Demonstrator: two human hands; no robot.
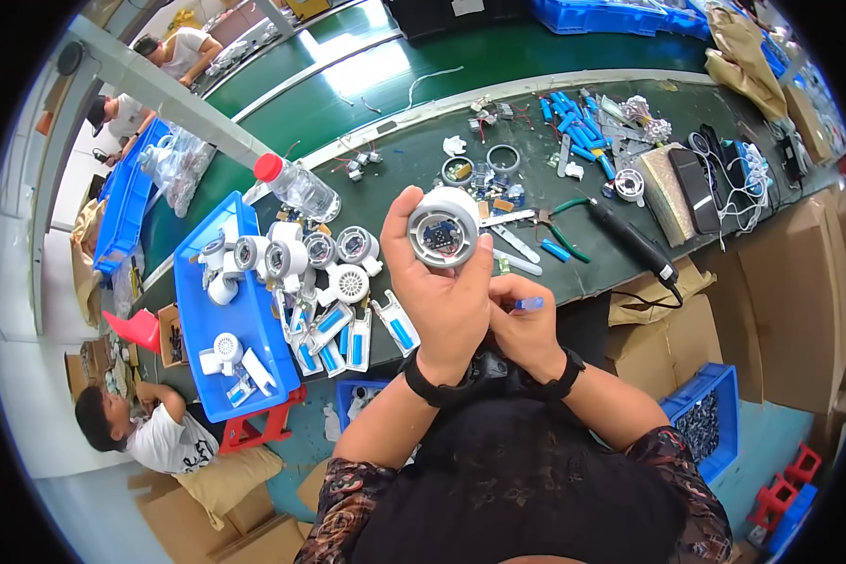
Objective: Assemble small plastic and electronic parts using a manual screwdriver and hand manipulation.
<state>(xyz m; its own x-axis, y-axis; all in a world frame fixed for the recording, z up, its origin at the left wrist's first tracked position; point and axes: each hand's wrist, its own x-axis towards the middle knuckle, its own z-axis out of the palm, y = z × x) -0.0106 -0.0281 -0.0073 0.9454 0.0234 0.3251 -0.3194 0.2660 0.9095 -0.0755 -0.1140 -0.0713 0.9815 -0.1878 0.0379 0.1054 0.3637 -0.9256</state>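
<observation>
My left hand (446, 320) is closed around a round white fan housing (442, 202), raised above the bench with its opening toward me. Inside its grey ring a dark circuit board shows. Just below, my right hand (528, 338) is curled around a slim tool with a translucent blue end (529, 304); most of it is hidden in the fingers. To the left lie several similar white fan heads (285, 256) and white handle shells with blue battery cells (399, 331). Beyond the housing are loose grey rings (503, 159).
A blue tray (221, 352) holds white parts at left, by a red-capped bottle (296, 188). Right of my hands are green-handled pliers (564, 226) and a black corded tool (634, 246). Blue cells (578, 122) lie farther back. A co-worker (150, 428) sits at lower left.
</observation>
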